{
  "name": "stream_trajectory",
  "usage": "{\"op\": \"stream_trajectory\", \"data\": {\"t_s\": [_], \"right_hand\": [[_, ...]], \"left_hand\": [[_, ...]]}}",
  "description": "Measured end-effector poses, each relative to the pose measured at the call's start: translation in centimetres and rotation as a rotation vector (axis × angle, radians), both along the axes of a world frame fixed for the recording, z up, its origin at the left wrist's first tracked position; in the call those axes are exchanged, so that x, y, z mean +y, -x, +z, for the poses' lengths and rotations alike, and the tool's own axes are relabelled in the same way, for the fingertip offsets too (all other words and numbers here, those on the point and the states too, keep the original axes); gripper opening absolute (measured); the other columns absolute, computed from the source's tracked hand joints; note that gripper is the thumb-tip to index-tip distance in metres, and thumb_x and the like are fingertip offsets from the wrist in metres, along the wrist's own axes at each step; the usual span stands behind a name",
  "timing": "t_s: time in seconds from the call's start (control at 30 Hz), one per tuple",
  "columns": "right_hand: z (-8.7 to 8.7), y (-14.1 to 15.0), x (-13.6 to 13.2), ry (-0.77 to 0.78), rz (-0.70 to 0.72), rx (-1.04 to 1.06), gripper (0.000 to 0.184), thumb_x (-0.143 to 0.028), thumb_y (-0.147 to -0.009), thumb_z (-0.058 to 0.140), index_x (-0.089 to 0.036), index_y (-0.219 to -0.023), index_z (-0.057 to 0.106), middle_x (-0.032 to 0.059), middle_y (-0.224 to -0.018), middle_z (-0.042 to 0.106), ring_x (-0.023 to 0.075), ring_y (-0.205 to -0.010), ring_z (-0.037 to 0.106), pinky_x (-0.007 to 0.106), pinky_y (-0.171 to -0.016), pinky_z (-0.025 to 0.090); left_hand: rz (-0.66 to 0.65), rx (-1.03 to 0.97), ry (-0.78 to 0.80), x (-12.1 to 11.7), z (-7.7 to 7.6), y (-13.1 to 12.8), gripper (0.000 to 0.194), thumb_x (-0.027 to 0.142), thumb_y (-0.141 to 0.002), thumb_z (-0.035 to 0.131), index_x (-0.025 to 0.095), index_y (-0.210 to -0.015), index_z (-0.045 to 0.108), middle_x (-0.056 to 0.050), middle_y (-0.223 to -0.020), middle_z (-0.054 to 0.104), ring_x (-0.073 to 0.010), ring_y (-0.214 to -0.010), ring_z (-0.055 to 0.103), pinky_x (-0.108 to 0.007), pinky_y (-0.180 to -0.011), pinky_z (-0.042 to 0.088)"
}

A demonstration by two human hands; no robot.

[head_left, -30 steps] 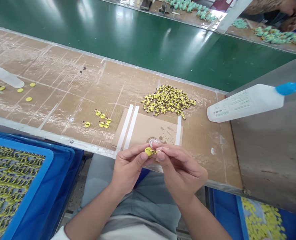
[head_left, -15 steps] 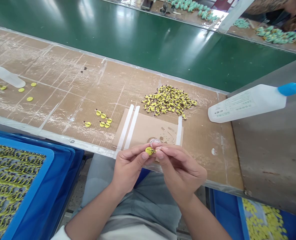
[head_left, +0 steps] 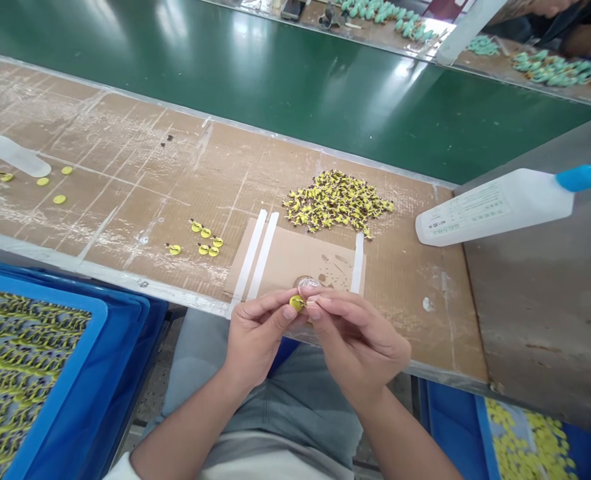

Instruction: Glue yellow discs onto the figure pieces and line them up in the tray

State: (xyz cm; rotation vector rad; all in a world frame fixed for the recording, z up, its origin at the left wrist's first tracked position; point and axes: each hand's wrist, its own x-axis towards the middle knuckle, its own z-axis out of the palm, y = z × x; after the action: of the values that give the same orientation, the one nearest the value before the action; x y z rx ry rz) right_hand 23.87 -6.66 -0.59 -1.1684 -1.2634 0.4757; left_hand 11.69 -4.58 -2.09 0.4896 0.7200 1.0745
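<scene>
Between finger and thumb, my left hand (head_left: 258,333) pinches a small yellow disc (head_left: 296,303) near the front edge of the bench. My right hand (head_left: 358,337) is closed at the disc's right side, its fingertips on a small piece that meets the disc; what that piece is I cannot make out. Just behind the fingers, a round clear-looking object (head_left: 308,283) lies on a taped cardboard sheet (head_left: 295,257). Farther back is a heap of small yellow and dark brown pieces (head_left: 335,200). Several yellow discs with dark pieces on them (head_left: 205,233) lie to the left.
A white bottle with a blue cap (head_left: 495,207) leans at the right by a grey panel. Blue trays of yellow parts stand at the lower left (head_left: 95,360) and lower right (head_left: 455,427). A green belt (head_left: 275,80) runs behind the bench; another person is at the top right.
Both hands stay together at the disc, with only a slight shift of the right fingertips to the left. At the top right, the other person has moved.
</scene>
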Motion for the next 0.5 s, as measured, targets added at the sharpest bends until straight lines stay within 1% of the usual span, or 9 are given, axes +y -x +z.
{"op": "stream_trajectory", "data": {"t_s": [0.17,0.37,0.5], "right_hand": [[0.03,0.06,0.05,-0.003,-0.004,0.028,0.027,-0.003,-0.077,0.071,-0.024,-0.094,0.073,0.0043,-0.093,0.076,0.0225,-0.085,0.074,0.04,-0.074,0.064],[0.04,0.17,0.09,-0.004,0.001,0.045,0.028,-0.002,-0.076,0.072,-0.023,-0.093,0.073,0.0048,-0.092,0.076,0.0224,-0.084,0.074,0.039,-0.074,0.064],[0.02,0.16,0.08,0.003,0.002,0.03,0.028,-0.003,-0.076,0.072,-0.025,-0.094,0.073,0.0043,-0.092,0.076,0.022,-0.084,0.074,0.04,-0.074,0.064]], "left_hand": [[-0.004,0.004,0.016,-0.03,-0.09,-0.04,0.018,0.026,-0.076,0.079,0.027,-0.094,0.08,-0.008,-0.101,0.078,-0.0236,-0.092,0.074,-0.034,-0.084,0.061],[0.011,0.033,-0.009,-0.14,-0.22,0.08,0.017,0.025,-0.078,0.078,0.026,-0.095,0.08,-0.008,-0.101,0.078,-0.0229,-0.091,0.074,-0.032,-0.081,0.062],[0.03,0.062,-0.022,-0.2,-0.24,0.14,0.017,0.024,-0.077,0.078,0.025,-0.094,0.08,-0.008,-0.101,0.078,-0.0243,-0.091,0.074,-0.035,-0.081,0.062]]}}
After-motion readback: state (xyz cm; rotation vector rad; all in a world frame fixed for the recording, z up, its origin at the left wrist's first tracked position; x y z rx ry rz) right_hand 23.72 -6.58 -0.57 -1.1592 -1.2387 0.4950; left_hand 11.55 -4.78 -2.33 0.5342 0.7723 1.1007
